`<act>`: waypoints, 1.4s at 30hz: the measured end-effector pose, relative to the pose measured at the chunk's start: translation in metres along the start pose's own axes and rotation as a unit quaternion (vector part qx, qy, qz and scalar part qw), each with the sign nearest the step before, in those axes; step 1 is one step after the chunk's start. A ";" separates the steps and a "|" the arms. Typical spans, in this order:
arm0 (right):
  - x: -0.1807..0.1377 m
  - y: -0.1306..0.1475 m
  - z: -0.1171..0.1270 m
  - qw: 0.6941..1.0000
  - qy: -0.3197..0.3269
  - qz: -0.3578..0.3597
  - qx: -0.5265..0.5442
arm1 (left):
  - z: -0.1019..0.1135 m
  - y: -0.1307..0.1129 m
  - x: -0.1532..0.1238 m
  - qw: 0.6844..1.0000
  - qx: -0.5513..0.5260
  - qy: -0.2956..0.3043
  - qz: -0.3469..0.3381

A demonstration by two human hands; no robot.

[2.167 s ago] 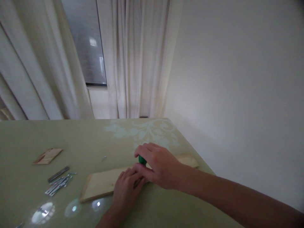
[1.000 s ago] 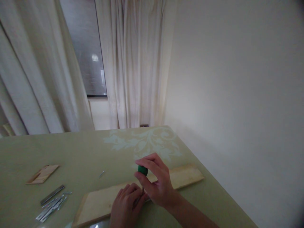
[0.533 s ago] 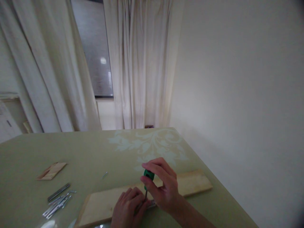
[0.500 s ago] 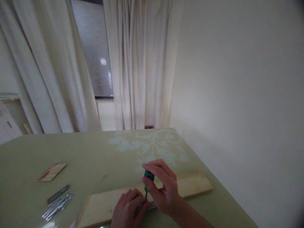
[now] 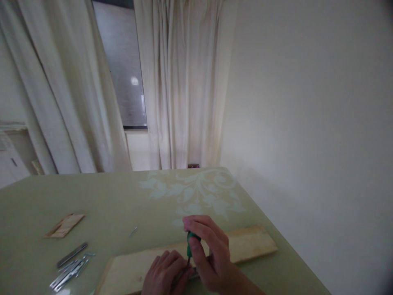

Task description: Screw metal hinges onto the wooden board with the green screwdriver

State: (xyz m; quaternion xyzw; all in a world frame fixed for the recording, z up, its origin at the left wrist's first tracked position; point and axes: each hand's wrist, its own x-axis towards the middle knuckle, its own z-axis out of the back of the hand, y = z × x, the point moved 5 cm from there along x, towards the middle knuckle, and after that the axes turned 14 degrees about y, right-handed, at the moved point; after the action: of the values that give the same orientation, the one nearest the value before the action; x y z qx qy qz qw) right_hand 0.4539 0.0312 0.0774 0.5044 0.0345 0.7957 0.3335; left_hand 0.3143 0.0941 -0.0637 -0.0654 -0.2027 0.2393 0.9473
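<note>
Now my right hand [image 5: 211, 258] grips the screwdriver [image 5: 190, 239] upright; my left hand [image 5: 164, 273] curls by its tip on the plank [image 5: 248, 246], hold unclear. Press straight down.

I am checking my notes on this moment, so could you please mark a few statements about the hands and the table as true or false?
1. The right hand grips a green screwdriver held upright. True.
2. The left hand rests on the board, next to the screwdriver's tip. True.
3. The metal strips lie on the board. False: they lie on the table, left of the board.
4. The small wood piece touches the strips. False: it lies apart from them, farther back on the table.
</note>
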 end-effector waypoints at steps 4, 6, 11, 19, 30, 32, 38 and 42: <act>0.003 0.004 0.002 0.999 -0.007 0.019 -0.025 | -0.002 0.000 -0.001 1.000 0.021 0.003 0.008; 0.005 0.004 0.003 0.999 -0.016 0.021 -0.035 | -0.001 -0.002 0.000 1.000 0.018 0.010 0.004; 0.002 -0.001 0.002 1.000 -0.007 -0.007 -0.002 | 0.004 -0.007 0.002 0.999 -0.030 0.008 0.027; 0.009 0.004 0.004 0.999 0.013 -0.034 0.005 | 0.012 -0.013 0.001 0.996 -0.060 0.015 0.061; 0.015 0.003 0.007 0.999 0.009 -0.008 0.038 | 0.019 -0.015 0.000 0.990 -0.094 0.029 0.096; 0.014 0.006 0.007 0.999 0.042 0.008 0.028 | 0.020 -0.015 0.000 0.991 -0.093 0.024 0.093; 0.011 0.007 0.008 1.000 0.005 0.004 -0.001 | 0.021 -0.014 -0.001 0.991 -0.085 0.012 0.102; 0.011 0.010 0.005 0.998 0.040 0.038 0.036 | 0.019 -0.013 -0.002 0.990 -0.104 0.045 0.080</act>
State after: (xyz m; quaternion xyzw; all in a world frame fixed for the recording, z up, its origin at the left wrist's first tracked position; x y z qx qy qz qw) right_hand 0.4499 0.0286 0.0925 0.4848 0.0578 0.8256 0.2829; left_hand 0.3103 0.0826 -0.0441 -0.1897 -0.1780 0.2888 0.9214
